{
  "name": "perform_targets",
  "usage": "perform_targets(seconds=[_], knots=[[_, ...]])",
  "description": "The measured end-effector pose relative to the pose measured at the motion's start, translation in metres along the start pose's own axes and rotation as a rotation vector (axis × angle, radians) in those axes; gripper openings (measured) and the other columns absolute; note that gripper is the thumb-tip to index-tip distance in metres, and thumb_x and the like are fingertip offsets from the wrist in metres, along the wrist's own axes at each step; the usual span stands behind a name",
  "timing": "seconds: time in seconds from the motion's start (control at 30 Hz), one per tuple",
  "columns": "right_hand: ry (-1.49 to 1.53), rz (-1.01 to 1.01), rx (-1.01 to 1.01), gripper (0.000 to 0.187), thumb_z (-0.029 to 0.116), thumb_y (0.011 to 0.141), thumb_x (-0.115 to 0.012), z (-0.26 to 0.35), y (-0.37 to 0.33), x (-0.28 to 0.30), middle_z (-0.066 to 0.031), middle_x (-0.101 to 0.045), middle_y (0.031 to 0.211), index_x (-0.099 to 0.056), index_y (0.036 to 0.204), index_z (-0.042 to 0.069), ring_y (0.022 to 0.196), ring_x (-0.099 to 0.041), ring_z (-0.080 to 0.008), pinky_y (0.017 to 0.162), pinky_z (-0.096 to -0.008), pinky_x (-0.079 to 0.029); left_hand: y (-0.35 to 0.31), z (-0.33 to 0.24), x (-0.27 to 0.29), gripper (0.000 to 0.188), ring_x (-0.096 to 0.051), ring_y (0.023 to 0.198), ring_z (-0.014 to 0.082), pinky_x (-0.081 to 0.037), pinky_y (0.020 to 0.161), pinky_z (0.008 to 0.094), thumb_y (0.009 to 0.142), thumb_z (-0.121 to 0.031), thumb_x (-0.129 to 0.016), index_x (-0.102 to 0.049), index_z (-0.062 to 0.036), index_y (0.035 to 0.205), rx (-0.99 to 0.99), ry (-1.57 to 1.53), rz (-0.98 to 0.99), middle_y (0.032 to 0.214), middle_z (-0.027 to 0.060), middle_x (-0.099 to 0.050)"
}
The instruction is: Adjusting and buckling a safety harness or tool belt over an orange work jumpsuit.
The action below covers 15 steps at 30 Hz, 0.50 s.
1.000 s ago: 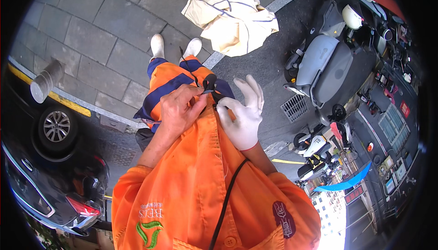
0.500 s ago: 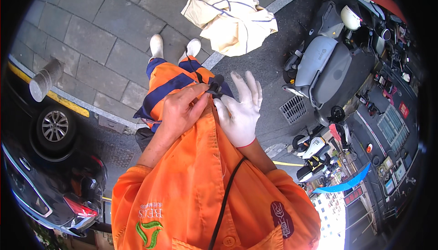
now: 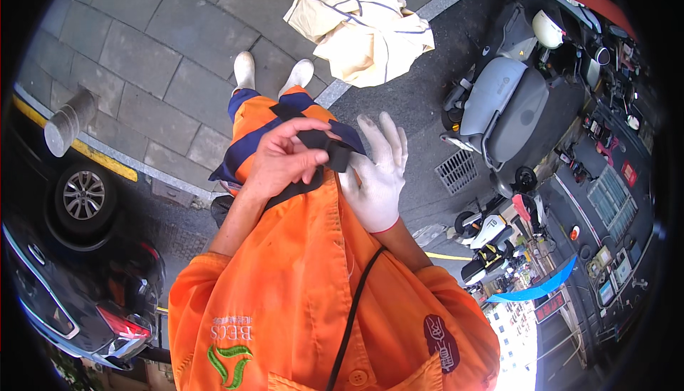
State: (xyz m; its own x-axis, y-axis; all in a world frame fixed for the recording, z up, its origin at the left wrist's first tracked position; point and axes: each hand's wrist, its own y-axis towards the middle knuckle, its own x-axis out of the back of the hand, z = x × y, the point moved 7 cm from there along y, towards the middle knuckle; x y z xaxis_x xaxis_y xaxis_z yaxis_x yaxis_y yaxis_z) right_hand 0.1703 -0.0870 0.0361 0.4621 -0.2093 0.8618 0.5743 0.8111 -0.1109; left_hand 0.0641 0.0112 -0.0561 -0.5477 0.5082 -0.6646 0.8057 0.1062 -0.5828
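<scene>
At my waist, my bare left hand point(image 3: 274, 166) pinches a wide black strap point(image 3: 338, 157) between thumb and fingers. The strap looks like a belt; its folded end sticks up between my hands, and part of it runs under my left hand against the orange jacket point(image 3: 292, 248). On its other side, my right hand point(image 3: 377, 195), in a white knit glove, grips the strap at the thumb and forefinger. The other gloved fingers stretch upward. My left fingers and the strap hide where the right fingertips meet it.
A cream cloth bundle point(image 3: 374, 31) with dark trim lies ahead on the paving. Parked scooters point(image 3: 499, 99) stand to the right, near a drain grate point(image 3: 457, 171). On the left are a dark car point(image 3: 85, 284), a stone bollard point(image 3: 69, 124) and a yellow-edged kerb point(image 3: 107, 161).
The left hand has turned and lifted, and the black strap now shows broad and folded between my hands. Earlier a small dark buckle-like piece showed there. The right hand has barely moved.
</scene>
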Motion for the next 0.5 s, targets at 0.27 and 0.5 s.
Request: perform_targets(seconds=[0.27,0.5], knots=[[0.063,0.02,0.037,0.014,0.009,0.074,-0.078,0.004,0.005,-0.004,-0.0132,-0.058,0.138,-0.068,0.085,0.007,0.137,-0.046,-0.0419,0.111,-0.0627,-0.032,0.004,-0.002,-0.006,0.052,-0.051,0.058,-0.0005,-0.041,0.054,0.0178,0.081,0.002,-0.084,-0.063,-0.0068,0.128,-0.088,0.168,-0.072,0.086,-0.0019,-0.07],[0.082,0.095,0.054,0.013,0.012,0.075,-0.079,0.012,0.011,-0.002,-0.0121,-0.059,0.138,-0.067,0.076,0.007,0.14,-0.045,-0.0396,0.113,-0.0645,-0.028,-0.001,-0.007,0.008,0.049,-0.056,0.062,0.0004,-0.045,0.057,0.0174,0.081,0.004,-0.083,-0.063,-0.0056,0.124,-0.173,0.114,-0.243,0.089,0.0,-0.073]])
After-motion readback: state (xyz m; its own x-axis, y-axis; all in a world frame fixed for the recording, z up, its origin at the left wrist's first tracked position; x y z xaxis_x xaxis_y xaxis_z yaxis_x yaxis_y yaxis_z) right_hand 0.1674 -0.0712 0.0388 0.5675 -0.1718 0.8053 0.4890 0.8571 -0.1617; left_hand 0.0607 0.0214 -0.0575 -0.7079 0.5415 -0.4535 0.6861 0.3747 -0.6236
